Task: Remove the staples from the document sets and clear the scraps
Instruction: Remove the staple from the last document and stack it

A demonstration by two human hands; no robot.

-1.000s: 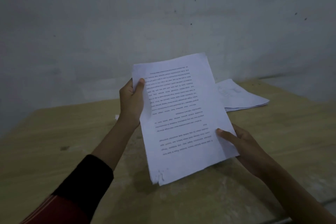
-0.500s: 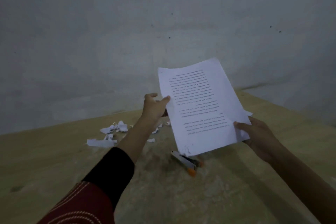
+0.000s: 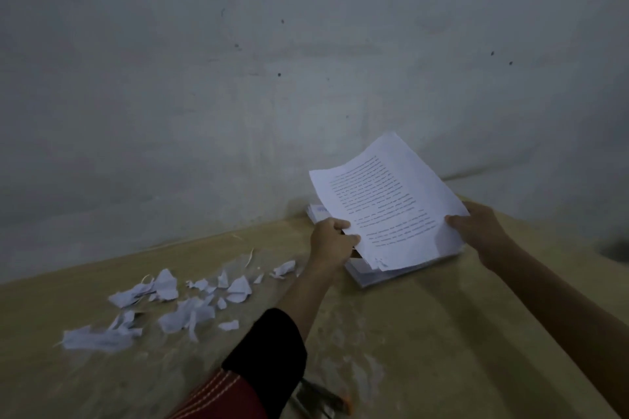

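Holding a printed document set (image 3: 388,204) in both hands, the person has it tilted just above a stack of paper (image 3: 369,277) that lies on the wooden surface (image 3: 442,350). The left hand (image 3: 332,238) grips the set at its left edge, close to the lower corner, with the fingers curled round the sheets. The right hand (image 3: 476,228) pinches the right edge, with the thumb laid on the top sheet and the fingers hidden underneath. The set's far end rises above the stack toward the wall (image 3: 238,78), and its near end dips down to the stack. Whether the two touch cannot be told. Lines of print cover the top sheet, and its near corner looks slightly torn.

Left of the stack, torn white scraps (image 3: 170,303) lie scattered over the surface. The closest piece sits just beside the left forearm and the rest spread farther away. Nearer the person than the stack, at the bottom of the view, lies a small tool (image 3: 323,398) with an orange tip, partly covered by the left sleeve (image 3: 269,347). It is too blurred to say what it is. The sleeve has a black cuff and red cloth with white stitching. Behind the stack stands the grey wall, marked with a few dark specks.
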